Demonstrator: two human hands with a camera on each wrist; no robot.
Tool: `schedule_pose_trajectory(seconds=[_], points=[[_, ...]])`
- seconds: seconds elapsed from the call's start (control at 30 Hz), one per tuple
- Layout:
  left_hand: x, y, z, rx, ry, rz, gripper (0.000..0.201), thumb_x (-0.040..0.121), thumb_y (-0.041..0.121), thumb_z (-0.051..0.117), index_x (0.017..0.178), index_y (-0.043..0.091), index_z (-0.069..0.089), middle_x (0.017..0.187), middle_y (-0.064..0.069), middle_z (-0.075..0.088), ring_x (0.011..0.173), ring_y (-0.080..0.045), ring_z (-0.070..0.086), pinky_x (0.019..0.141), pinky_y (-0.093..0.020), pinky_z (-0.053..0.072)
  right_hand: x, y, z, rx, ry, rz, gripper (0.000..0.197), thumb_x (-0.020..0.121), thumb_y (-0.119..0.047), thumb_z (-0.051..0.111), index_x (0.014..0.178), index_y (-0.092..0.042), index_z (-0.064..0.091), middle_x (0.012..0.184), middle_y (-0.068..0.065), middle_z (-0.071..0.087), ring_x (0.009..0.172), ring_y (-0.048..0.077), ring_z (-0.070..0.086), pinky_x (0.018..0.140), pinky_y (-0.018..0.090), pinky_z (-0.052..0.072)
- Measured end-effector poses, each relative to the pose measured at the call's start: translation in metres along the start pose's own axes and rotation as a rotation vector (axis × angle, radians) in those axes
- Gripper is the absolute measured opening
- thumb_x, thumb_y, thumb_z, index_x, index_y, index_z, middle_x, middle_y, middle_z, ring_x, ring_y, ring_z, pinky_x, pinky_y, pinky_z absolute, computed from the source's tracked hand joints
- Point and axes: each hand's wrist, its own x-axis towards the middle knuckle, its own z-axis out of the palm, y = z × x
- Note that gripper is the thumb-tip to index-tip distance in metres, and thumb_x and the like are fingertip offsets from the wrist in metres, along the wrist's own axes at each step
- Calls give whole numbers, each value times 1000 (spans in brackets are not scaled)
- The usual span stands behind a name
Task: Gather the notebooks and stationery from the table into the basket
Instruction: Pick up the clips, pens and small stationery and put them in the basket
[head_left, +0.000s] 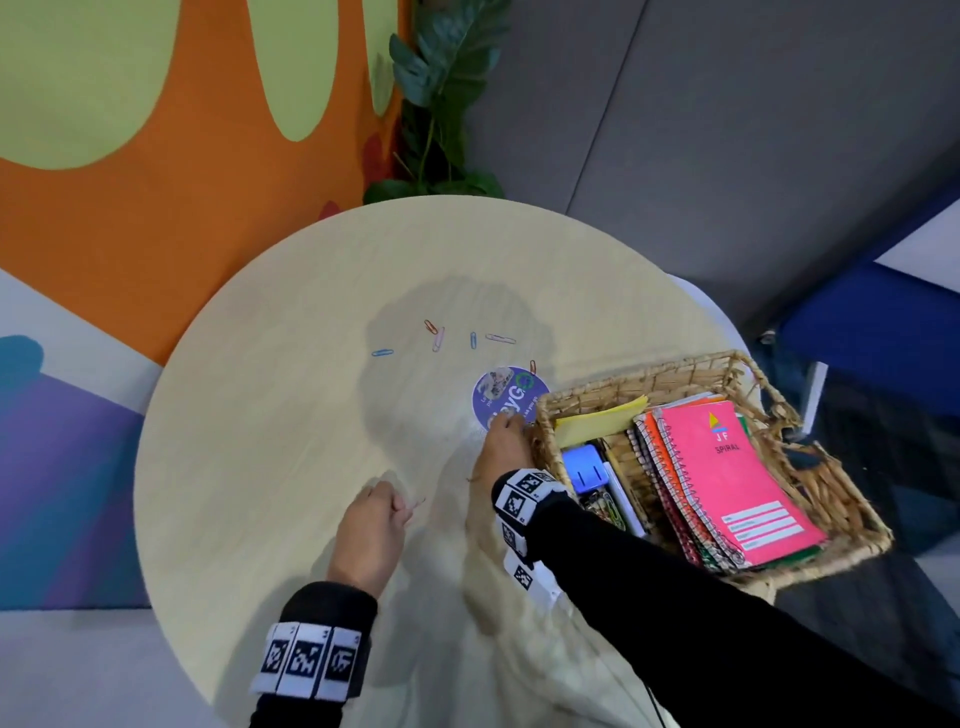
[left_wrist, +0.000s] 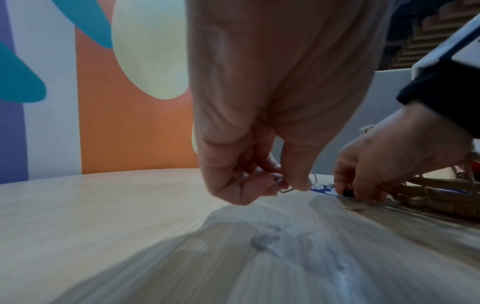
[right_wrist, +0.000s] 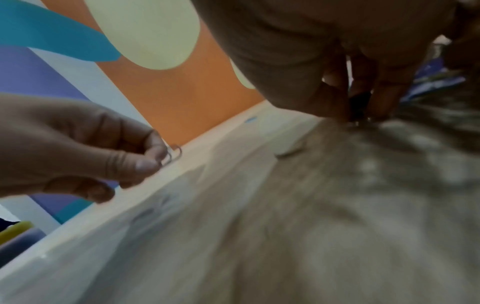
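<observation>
Several coloured paper clips (head_left: 439, 339) lie loose on the round pale wooden table (head_left: 270, 415). My left hand (head_left: 400, 506) hovers just above the table's near middle and pinches a thin wire paper clip (left_wrist: 285, 188) between thumb and finger; the right wrist view shows the same paper clip (right_wrist: 172, 155). My right hand (head_left: 511, 423) is down at the left corner of the wicker basket (head_left: 649, 376), fingers curled on a small black object (left_wrist: 348, 192) at the table surface. In the basket lie a pink spiral notebook (head_left: 727, 467) on other notebooks, yellow notes (head_left: 602, 421) and a blue box (head_left: 587, 467).
A round purple sticker (head_left: 498, 389) lies flat under my right fingertips. The basket sits at the table's right edge and overhangs it. A potted plant (head_left: 441, 104) stands behind the table by the orange wall. A blue seat (head_left: 857, 322) is off to the right.
</observation>
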Motion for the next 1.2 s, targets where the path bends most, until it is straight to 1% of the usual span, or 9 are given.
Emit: schedule_pose_trajectory(seconds=[0.2, 0.3, 0.4, 0.5, 0.73, 0.8, 0.9, 1.07, 1.2], points=[[-4, 9, 4, 26, -39, 60, 5, 88, 9, 58, 87, 12, 63, 91, -11, 66, 86, -30, 62, 69, -28, 37, -30, 2, -69, 18, -14, -225, 31, 87, -5, 50, 118, -1, 57, 125, 20, 54, 117, 34, 52, 96, 36, 43], [-7, 21, 5, 55, -26, 93, 16, 85, 5, 59, 96, 7, 70, 100, -13, 69, 95, -30, 64, 78, -29, 41, -49, 38, -114, 132, -38, -334, 16, 82, -2, 52, 88, -6, 66, 92, 14, 67, 88, 28, 59, 74, 30, 46], [-12, 44, 0, 25, 8, 107, 13, 87, 13, 60, 94, 11, 72, 91, -9, 70, 80, -26, 62, 72, -27, 40, -59, 84, -138, 63, -156, -255, 19, 82, -6, 60, 67, -16, 57, 70, 7, 64, 72, 23, 59, 55, 11, 39], [-19, 74, -8, -21, 19, 147, 10, 86, 17, 63, 91, 14, 71, 79, 0, 62, 69, -19, 56, 69, -25, 38, -51, 118, -134, 15, -273, -133, 17, 83, -9, 68, 67, -11, 62, 70, 8, 68, 68, 23, 66, 51, 18, 44], [-41, 143, -17, -55, -39, 227, 8, 85, 27, 64, 84, 22, 71, 65, 9, 60, 68, -17, 64, 72, -29, 47, -25, 133, -94, -3, -451, 4, 19, 72, -17, 80, 76, -3, 68, 68, 8, 75, 75, 24, 74, 77, 36, 61], [-47, 158, -12, -48, -88, 253, 8, 84, 29, 65, 82, 24, 71, 65, 10, 62, 68, -15, 64, 71, -28, 48, -23, 131, -89, -32, -457, -3, 26, 70, -17, 82, 85, -1, 67, 91, 15, 76, 89, 29, 72, 85, 41, 59], [-48, 177, 2, 39, -161, 286, 8, 80, 26, 67, 83, 21, 71, 75, 3, 71, 76, -17, 66, 73, -32, 51, -20, 131, -89, -45, -484, -11, 26, 70, -19, 82, 67, -11, 57, 103, 18, 73, 94, 30, 72, 86, 40, 59], [-36, 214, 31, 255, -307, 360, 14, 78, 22, 71, 87, 11, 71, 89, -4, 73, 87, -21, 66, 71, -29, 44, -38, 139, -128, -69, -302, -90, 38, 79, -25, 73, 50, -16, 50, 35, -4, 57, 44, 5, 56, 50, 19, 49], [-26, 249, 53, 513, -462, 414, 10, 78, 12, 70, 82, 3, 70, 77, -9, 68, 75, -24, 64, 62, -32, 48, -65, 174, -167, 101, 13, -166, 18, 79, -21, 69, 80, -3, 74, 82, 14, 72, 79, 27, 65, 70, 33, 49]])
